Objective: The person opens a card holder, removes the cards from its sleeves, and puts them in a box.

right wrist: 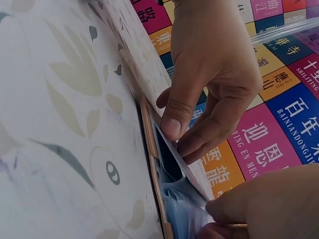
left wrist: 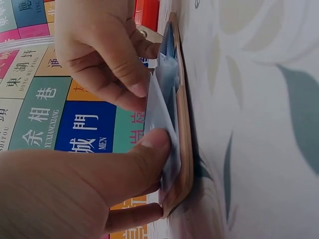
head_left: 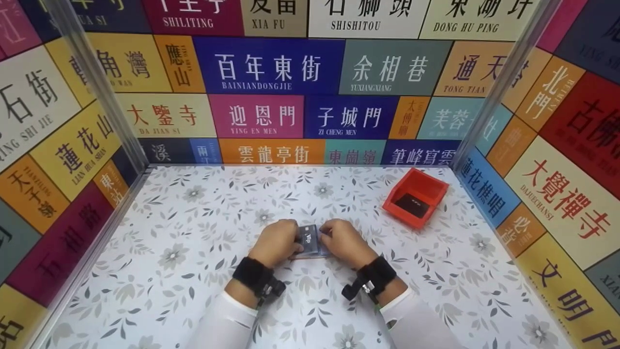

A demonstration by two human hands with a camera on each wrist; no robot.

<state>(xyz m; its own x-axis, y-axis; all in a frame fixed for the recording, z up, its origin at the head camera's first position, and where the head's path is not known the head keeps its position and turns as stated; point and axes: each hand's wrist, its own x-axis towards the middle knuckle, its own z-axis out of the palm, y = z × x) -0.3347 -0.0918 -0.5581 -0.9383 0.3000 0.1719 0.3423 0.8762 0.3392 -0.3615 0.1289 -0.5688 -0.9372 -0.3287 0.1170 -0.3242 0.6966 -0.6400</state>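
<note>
A card holder (head_left: 310, 258) with a thin brown cover and clear plastic sleeves (left wrist: 168, 72) lies open on the table. A dark card (head_left: 308, 241) marked "Vip" faces up within it, between the two hands. From the left side, my left hand (head_left: 277, 242) pinches a raised sleeve with the card, thumb on one face; a lower finger touches the cover's edge in the left wrist view. Thumb and fingers of my right hand (head_left: 348, 242) pinch the sleeves at the right side. In the right wrist view the sleeves (right wrist: 187, 201) stand bent up off the cover (right wrist: 145, 124).
Toward the back right stands a red bin (head_left: 416, 196) with a black card (head_left: 410, 204) lying inside. The table (head_left: 203, 291) has a grey floral cover. Panels with colourful place-name signs (head_left: 269, 65) enclose the left, back and right sides.
</note>
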